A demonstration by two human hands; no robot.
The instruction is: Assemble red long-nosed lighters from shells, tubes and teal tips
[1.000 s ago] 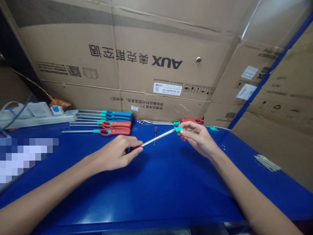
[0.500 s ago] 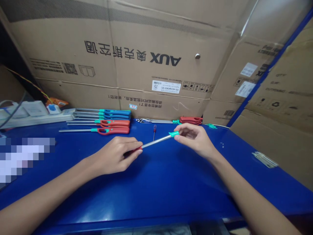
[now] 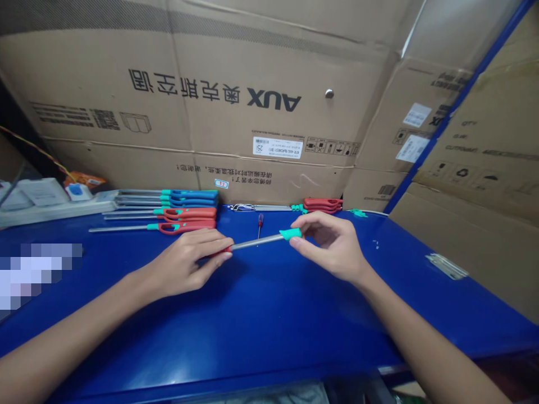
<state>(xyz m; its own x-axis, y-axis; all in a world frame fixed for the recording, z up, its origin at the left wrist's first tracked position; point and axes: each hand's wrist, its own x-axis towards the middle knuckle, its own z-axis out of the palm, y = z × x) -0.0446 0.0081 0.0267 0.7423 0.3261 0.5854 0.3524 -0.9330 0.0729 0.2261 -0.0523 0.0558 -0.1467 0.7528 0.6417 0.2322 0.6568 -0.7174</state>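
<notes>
Level with the table's middle, my left hand is closed around the red end of a long-neck lighter, most of which is hidden by the fingers. Its bare metal tube points right and slightly up. On the tube's other end is a teal plastic piece, pinched between the thumb and fingers of my right hand. Behind my left hand lie red lighters and blue lighters with teal collars and metal tubes. A small screwdriver lies just beyond the held tube.
Cardboard walls off the back of the blue table. Metal tubes, red handles and teal pieces line the back edge. At left is a power strip; at right, a bundle of thin pale strips.
The view has shifted slightly, moving the scene left. The held tube now lies more level than before. Both hands keep their grip on the lighter and the teal piece.
</notes>
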